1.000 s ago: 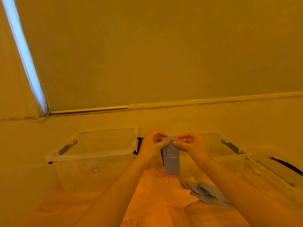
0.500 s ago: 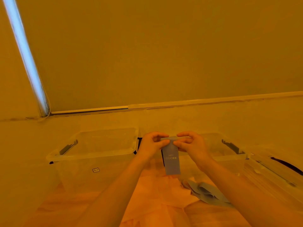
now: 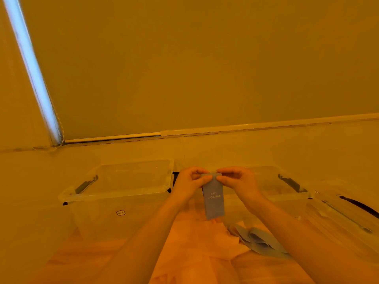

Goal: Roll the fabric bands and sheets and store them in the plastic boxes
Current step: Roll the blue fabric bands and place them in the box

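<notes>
A grey-blue fabric band with pale printed marks hangs down between my hands, its top edge turned into a small roll. My left hand pinches the roll's left end and my right hand pinches the right end. Behind my hands stand two clear plastic boxes: one at the left and one at the right. More grey-blue bands lie crumpled on an orange fabric sheet below.
A clear lid with a dark handle lies at the far right. The boxes stand against a wall, with a bright strip at the left.
The hanging part of the band has become slightly shorter as my fingers turn its top edge. Both hands stay in almost the same place.
</notes>
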